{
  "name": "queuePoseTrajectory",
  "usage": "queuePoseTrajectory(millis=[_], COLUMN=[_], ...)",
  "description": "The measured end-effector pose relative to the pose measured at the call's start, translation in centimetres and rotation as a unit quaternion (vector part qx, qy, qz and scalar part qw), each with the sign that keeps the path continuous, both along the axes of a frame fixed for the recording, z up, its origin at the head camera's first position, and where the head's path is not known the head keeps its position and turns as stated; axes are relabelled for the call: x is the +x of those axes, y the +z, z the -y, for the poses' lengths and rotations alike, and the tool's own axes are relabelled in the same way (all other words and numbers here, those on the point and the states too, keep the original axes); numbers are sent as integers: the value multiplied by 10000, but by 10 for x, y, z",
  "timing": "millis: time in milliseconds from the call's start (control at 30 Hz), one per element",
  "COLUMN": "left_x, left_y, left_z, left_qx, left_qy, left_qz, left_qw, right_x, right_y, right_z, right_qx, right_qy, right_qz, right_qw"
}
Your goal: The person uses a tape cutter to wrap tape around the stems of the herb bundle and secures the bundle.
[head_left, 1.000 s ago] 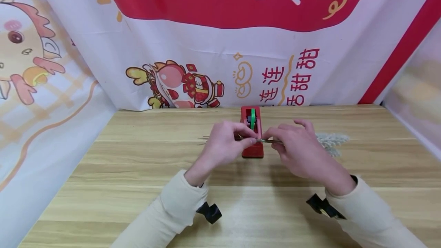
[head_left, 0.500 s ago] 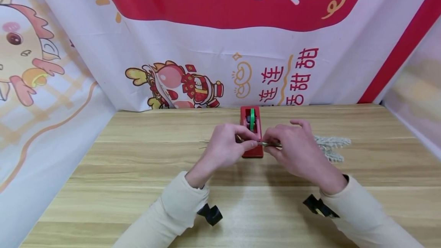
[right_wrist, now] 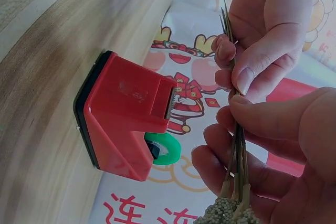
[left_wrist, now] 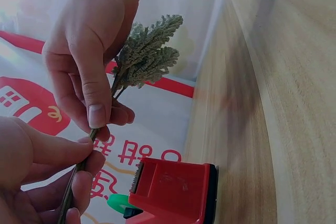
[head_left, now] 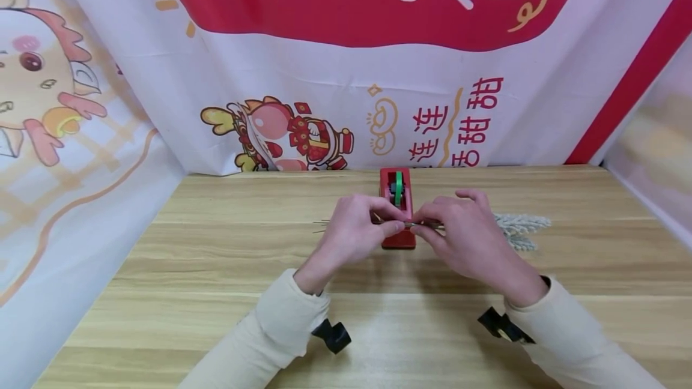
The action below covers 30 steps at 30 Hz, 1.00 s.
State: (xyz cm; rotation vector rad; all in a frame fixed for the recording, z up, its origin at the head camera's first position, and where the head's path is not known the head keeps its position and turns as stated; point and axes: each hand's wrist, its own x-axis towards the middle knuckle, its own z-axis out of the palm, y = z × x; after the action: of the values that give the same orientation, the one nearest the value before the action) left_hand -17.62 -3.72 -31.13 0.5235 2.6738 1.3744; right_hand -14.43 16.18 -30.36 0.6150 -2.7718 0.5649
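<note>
A bunch of dried flowers lies sideways between the two hands, its grey-green flower heads (head_left: pixel 521 224) at the right and thin bare stems running left. My left hand (head_left: pixel 357 224) pinches the stems between thumb and fingers, the stem ends sticking out past it. Right beside it, my right hand (head_left: pixel 467 239) also pinches the stems, nearer the flower heads, the thumb tips close together in the right wrist view. Below the hands stands a red tape dispenser (right_wrist: pixel 123 114) with a green tape roll (right_wrist: pixel 169 149) and a toothed cutter; the hands partly cover it in the head view.
The dispenser stands on a wood-grain table (head_left: pixel 216 293), toward its back edge. Behind rises a white printed cloth (head_left: pixel 303 65) with red lettering and cartoon figures, and similar cloth hangs at both sides. Black camera mounts (head_left: pixel 332 336) hang from both sleeves.
My right hand has shifted slightly left, its fingertips now close against those of my left hand on the stems. My left hand has barely moved and keeps its grip.
</note>
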Motion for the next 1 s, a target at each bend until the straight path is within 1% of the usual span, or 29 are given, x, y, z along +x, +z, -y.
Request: queuePoseTrajectory(millis=[167,400,567,633,733,833,1000], left_x=[0,1,1,1,-1,-4,-8], left_y=[-1,0,0,0,0,0,2], left_z=[-2,0,3,3,6,9,17], left_qx=[11,-24,42,97,130,116,255], left_qy=[-83,-109,-38,-14,1,40,147], left_qz=[-40,159,152,149,189,225,364], left_qw=[10000,9998,9999,9998,9997,9997,9989], right_x=[0,0,-1,-3,-3,-2,-4], right_y=[0,0,0,2,8,17,28], right_z=[-2,-1,-1,-4,-11,-22,-46], right_qx=[-29,5,-76,-107,-82,86,358], right_qy=[17,36,11,96,315,497,484], right_qz=[-109,-204,-144,-155,-238,-312,-33], right_qw=[9999,9998,9999,9998,9992,9982,9982])
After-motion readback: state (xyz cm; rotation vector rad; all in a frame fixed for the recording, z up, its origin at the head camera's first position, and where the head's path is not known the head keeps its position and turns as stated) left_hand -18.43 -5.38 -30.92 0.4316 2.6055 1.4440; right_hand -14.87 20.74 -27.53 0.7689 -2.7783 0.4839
